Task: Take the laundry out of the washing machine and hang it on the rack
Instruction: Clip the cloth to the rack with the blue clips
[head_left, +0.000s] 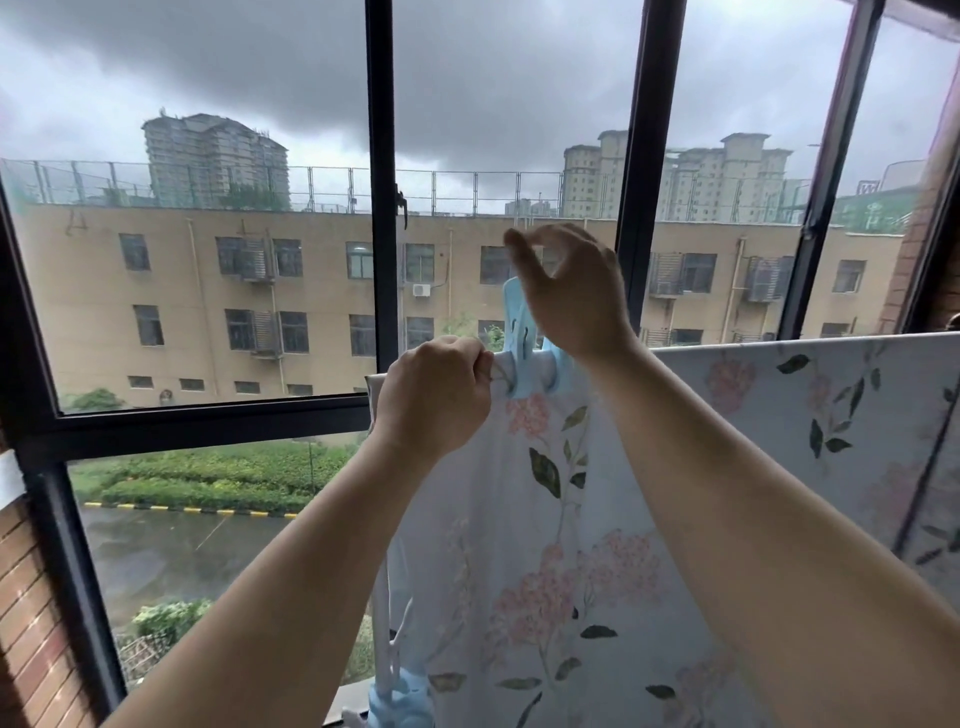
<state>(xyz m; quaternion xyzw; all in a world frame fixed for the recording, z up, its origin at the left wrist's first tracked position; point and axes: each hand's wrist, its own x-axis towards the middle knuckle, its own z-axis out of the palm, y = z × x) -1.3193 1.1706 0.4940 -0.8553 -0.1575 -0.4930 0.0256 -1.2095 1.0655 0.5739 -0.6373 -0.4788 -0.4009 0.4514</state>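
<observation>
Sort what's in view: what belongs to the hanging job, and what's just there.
Job: sheet, blue clip, rail, left hand, right hand.
Just there: window frame, window handle, blue object down low.

The rack bar (503, 359) shows only as a short white stretch between the left hand (434, 397) and the blue clip (522, 332); the rest lies under the floral sheet (545, 519); the left hand's fingertips, curled into the sheet's top edge, are out of sight; the right hand (569, 291) covers the clip's 3 o'clock side, and whether it grips the clip cannot be told; the sheet runs off at 3 and 6 o'clock; a blue thing (400, 706) at 6 o'clock is cut off and cannot be identified.
</observation>
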